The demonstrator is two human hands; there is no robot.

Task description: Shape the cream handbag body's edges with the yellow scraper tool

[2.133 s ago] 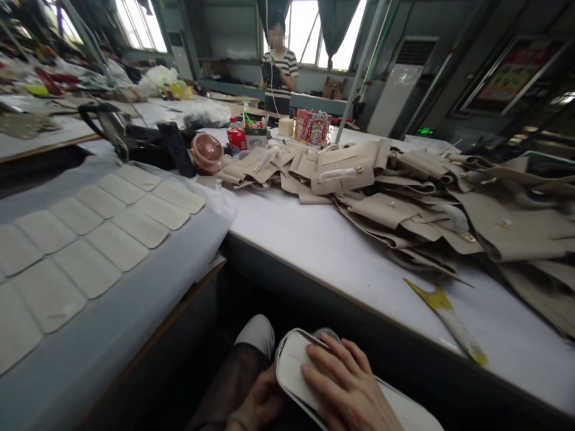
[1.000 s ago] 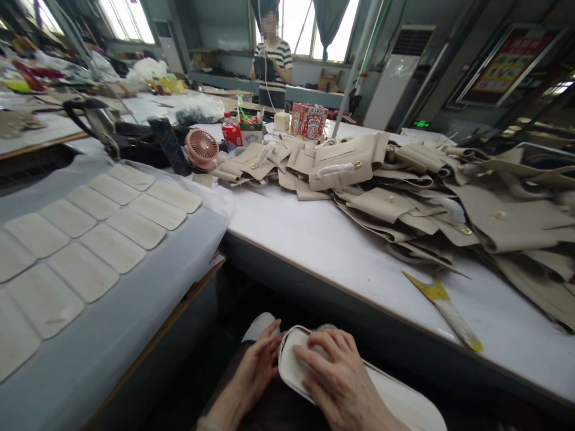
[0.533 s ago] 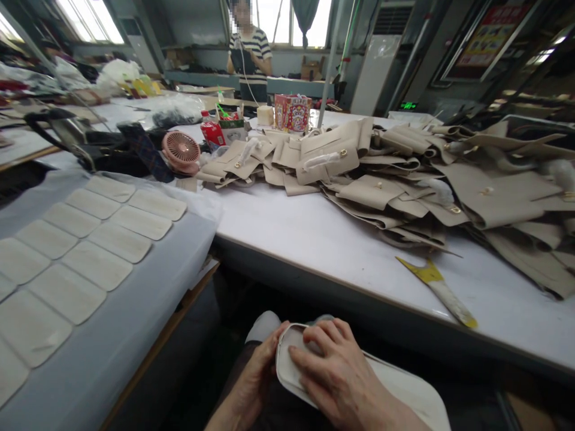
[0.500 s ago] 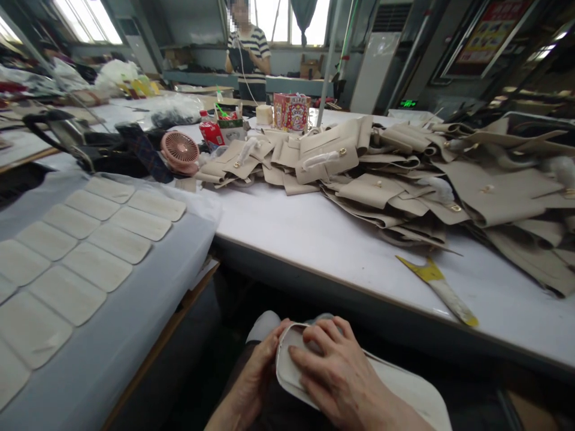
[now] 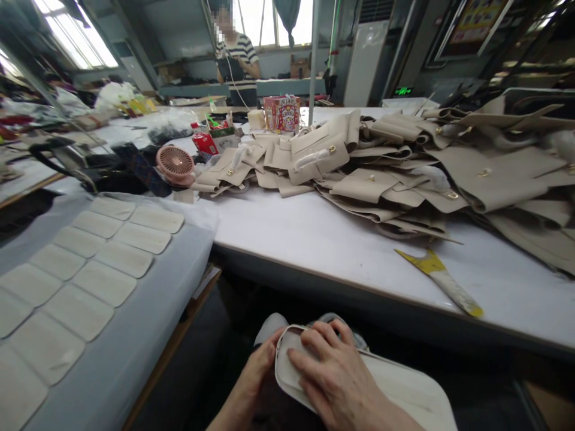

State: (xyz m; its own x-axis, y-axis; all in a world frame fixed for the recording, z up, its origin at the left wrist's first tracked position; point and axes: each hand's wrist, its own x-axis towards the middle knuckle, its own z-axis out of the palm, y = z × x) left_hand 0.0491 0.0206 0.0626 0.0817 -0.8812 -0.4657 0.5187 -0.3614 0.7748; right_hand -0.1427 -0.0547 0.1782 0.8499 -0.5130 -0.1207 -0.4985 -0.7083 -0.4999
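Six o'clock, nearer than the white tabletop point(image 5: 269, 230): cream, round-cornered, leather-looking piece point(image 5: 411, 386) | left hand point(image 5: 257, 372) cupping its ten-o'clock end, seemingly bracing | right hand point(image 5: 335, 372) half-open, fingers bent onto its face, probably pressing!

The left hand point(image 5: 260, 365) and the right hand point(image 5: 335, 371) are left bare, as are the forearms point(image 5: 231, 406) as far as they are shown. The fingers point(image 5: 309, 363) are seen to be slim. The lap is covered by dark, brownish cloth point(image 5: 272, 407). Below the worktop's point(image 5: 269, 221) near edge, a smooth, round-ended white covering point(image 5: 270, 326) is worn; whether shoe or knee cover cannot be told.
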